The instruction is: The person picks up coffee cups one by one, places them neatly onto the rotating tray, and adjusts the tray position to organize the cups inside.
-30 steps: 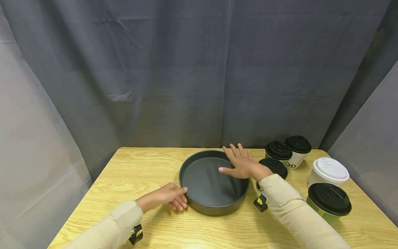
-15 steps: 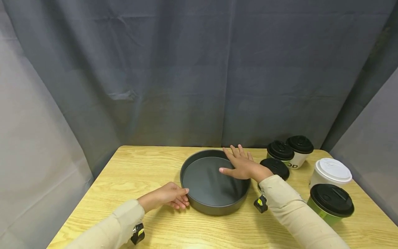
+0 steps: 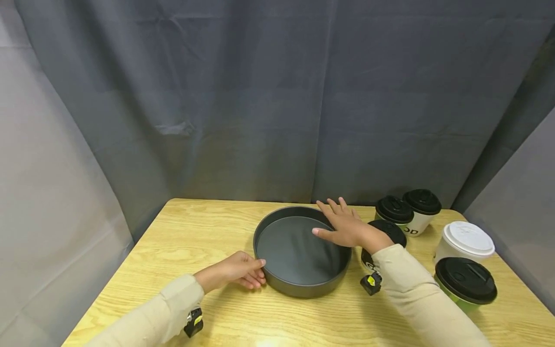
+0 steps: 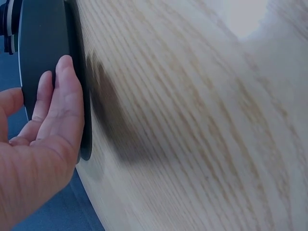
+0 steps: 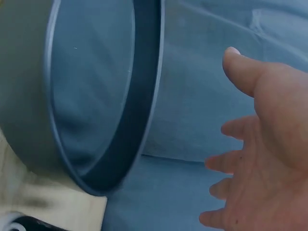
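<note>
A round, dark grey cake pan (image 3: 299, 253) sits on the wooden table with its open side up. At its near left side, my left hand (image 3: 238, 269) pinches the rim, thumb on the edge and fingers along the outer wall. The left wrist view shows those fingers (image 4: 67, 103) flat against the side of the pan. Over the right part of the pan, my right hand (image 3: 347, 229) hovers with spread fingers and holds nothing. From the right wrist, the palm (image 5: 269, 144) shows apart from the pan wall.
Right of the pan stand lidded paper cups: a black-lidded cup (image 3: 389, 231) partly behind my right wrist, two more black-lidded ones at the back, a white-lidded cup (image 3: 465, 240) and a green cup with black lid (image 3: 466, 282). A grey curtain (image 3: 243, 96) hangs behind the table (image 3: 186, 226).
My right hand has risen slightly and shifted a little to the right over the pan. The left hand stays at the rim. The whole head view has shifted slightly.
</note>
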`<act>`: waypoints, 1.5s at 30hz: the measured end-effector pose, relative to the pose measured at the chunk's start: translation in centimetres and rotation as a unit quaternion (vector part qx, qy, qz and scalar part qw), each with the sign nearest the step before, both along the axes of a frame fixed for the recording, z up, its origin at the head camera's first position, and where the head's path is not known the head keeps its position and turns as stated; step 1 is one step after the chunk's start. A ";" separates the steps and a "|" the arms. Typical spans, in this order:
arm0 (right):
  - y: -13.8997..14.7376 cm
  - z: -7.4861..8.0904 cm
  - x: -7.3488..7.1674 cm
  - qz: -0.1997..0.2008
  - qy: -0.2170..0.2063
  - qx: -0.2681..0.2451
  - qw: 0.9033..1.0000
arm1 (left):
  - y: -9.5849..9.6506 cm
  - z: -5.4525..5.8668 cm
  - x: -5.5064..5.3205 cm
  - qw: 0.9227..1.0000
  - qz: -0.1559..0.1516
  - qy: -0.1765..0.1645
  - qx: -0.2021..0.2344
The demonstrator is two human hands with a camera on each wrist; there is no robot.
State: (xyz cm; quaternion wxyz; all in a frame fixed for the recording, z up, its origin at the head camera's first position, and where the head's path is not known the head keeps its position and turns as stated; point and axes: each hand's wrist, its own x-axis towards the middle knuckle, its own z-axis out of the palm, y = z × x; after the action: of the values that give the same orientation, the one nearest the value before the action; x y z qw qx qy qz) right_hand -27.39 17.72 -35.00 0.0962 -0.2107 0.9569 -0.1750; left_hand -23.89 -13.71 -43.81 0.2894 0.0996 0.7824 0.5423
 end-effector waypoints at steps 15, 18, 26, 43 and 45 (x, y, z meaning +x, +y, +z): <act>8.5 2.7 6.2 -0.030 0.065 -0.021 0.997 | 0.6 0.0 0.1 1.000 -0.005 -0.016 -0.001; 10.9 2.3 7.6 -0.044 0.072 -0.023 0.996 | 0.5 -0.1 0.3 1.000 -0.001 -0.016 -0.002; 16.4 -0.6 11.2 -0.088 0.113 0.020 0.989 | 0.4 -0.2 0.6 1.000 0.003 -0.017 0.005; 20.2 -4.7 13.8 -0.137 0.185 0.043 0.972 | 0.2 0.2 1.1 1.000 0.007 -0.019 0.001; 20.4 -4.7 13.9 -0.128 0.198 0.036 0.971 | 0.2 0.2 1.2 1.000 0.007 -0.020 0.001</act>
State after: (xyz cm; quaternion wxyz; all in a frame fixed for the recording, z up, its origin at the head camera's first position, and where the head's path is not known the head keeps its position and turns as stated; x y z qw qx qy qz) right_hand -13.54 38.10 -39.71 -0.1105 -0.1133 0.9817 -0.1057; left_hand -22.67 -13.51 -43.62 0.3009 0.0835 0.7769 0.5467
